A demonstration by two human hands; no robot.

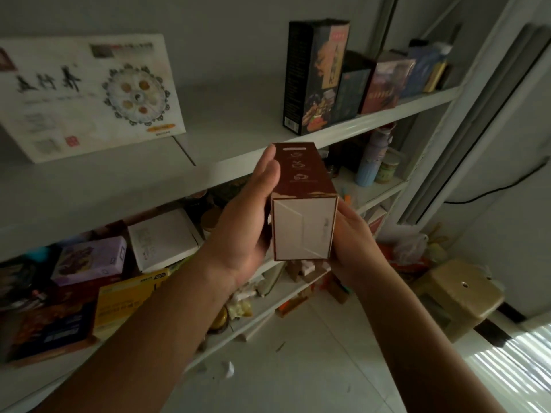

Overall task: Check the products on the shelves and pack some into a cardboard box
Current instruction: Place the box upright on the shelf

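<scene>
A long brown product box (302,186) with a white end face is held in front of the white shelves (328,135), its end turned toward me. My left hand (250,216) lies flat along the box's left side with straight fingers. My right hand (354,239) cups the box from the right and underneath, its fingers hidden behind the box. No cardboard packing box is in view.
The upper shelf carries a large white flat box (89,93) at left and a tall black box (313,76) with several smaller boxes at right. Lower shelves hold a yellow box (128,302), a purple box (92,260), a white box (164,236). A beige stool (459,296) stands on the floor at right.
</scene>
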